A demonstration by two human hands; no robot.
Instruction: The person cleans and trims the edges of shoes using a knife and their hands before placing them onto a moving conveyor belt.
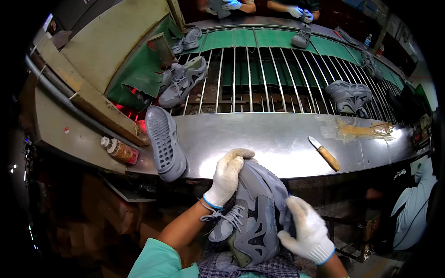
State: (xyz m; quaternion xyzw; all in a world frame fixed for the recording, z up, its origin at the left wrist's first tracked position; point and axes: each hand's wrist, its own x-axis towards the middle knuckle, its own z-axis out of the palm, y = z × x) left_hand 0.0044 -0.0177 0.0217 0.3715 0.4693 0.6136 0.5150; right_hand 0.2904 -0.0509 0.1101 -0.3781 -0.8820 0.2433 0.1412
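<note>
A grey lace-up sports shoe [256, 221] stands on end at my lap, its toe upward and its laces facing left. My left hand [228, 177], in a white knit glove, is closed round the toe end. Along the shoe's right side runs its grey sole [276, 189]. My right hand [307, 230], also gloved, is beside the sole's lower part, thumb and fingers spread apart; the thumb seems to touch the sole's edge. A separate grey sole [165, 143] with a grid of square recesses leans at the left end of the metal bench.
The metal bench [259, 134] holds a knife with a wooden handle [327, 155] and brown tape [364, 130]. Behind it, a bar conveyor [250, 78] carries grey shoes [350, 97]. A stained bottle [119, 149] stands left. Across the conveyor, co-workers' gloved hands [300, 12] handle parts.
</note>
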